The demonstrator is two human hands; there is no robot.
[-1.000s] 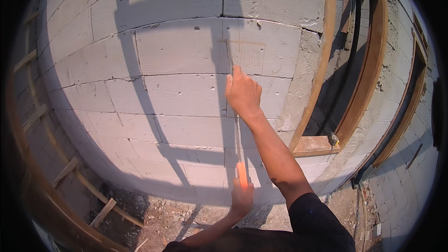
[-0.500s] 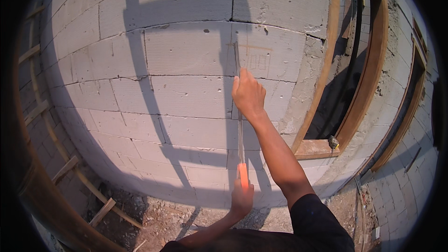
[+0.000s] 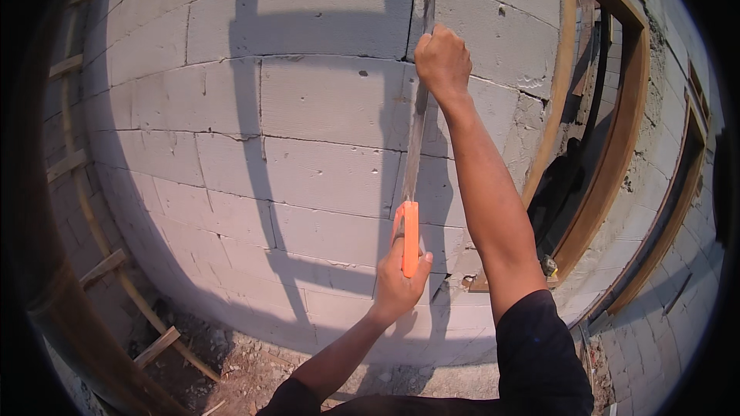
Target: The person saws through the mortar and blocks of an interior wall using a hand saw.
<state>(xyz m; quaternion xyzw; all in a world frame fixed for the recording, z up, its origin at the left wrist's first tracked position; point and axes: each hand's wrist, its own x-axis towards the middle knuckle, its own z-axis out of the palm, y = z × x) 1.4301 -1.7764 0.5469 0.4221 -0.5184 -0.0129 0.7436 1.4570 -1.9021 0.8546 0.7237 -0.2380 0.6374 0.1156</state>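
Observation:
A handsaw stands nearly upright against the pale block wall (image 3: 324, 173), its grey blade (image 3: 414, 158) leaning slightly right toward the top. My left hand (image 3: 399, 285) is closed around its orange handle (image 3: 411, 240) at the lower end. Higher up, my right hand (image 3: 445, 62) is closed in a fist on the upper part of the blade, and the tip sticks out above it. Whether the blade touches the wall along its whole length I cannot tell. My right forearm covers part of the blocks behind it.
To the right is a wooden window frame (image 3: 628, 115), with a small dark and yellow object (image 3: 549, 265) on its sill. A ladder-like wooden structure (image 3: 83, 192) and a thick brown pole (image 3: 85, 339) stand left. Rubble (image 3: 254, 370) covers the ground. A ladder-shaped shadow falls across the wall.
Both hands and the saw have moved up the wall, and the saw now tilts more to the right. The pencil-like drawing on the block is now mostly hidden by my right arm.

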